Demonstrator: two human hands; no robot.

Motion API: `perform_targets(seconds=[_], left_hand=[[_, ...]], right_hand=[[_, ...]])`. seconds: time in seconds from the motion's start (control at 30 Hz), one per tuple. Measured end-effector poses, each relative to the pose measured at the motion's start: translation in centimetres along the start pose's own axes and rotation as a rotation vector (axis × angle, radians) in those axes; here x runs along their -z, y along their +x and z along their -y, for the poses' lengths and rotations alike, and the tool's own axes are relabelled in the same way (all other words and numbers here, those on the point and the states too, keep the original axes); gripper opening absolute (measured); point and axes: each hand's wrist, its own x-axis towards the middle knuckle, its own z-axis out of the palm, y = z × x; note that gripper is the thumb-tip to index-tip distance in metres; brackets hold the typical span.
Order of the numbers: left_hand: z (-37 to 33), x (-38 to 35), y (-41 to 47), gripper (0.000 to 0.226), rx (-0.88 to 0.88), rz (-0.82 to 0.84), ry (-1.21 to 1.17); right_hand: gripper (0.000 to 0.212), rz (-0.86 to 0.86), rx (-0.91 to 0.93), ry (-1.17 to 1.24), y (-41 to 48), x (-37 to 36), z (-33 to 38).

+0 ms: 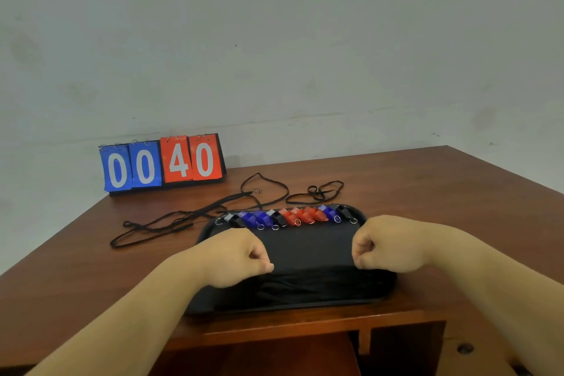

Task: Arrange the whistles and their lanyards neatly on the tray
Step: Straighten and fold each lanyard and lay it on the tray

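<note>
Brown table [433,192], grey wall [305,40]. Whistles [293,217] line the tray's [305,244] far edge, and loose lanyards [171,223] lie on the wood behind. Your left hand [238,256] and right hand [387,246] sit curled over the tray. Whether they pinch cord, you cannot tell.

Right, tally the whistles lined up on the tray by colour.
black whistles: 3
blue whistles: 3
red whistles: 3
total: 9
They overlap in the row, so a hidden one cannot be ruled out.
</note>
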Motion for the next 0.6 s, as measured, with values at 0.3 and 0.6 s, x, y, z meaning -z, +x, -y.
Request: perform_targets(seconds=[0.3, 0.6], left_hand=[[-0.1, 0.9, 1.3, 0.019, 0.004, 0.039, 0.048], [-1.2, 2.9, 5.4, 0.011, -0.01, -0.057, 0.076]], right_hand=[[0.014, -0.014, 0.014, 0.034, 1.5, 1.0, -0.5], [0.012, -0.167, 0.041, 0.221, 6.4, 3.4, -3.2]])
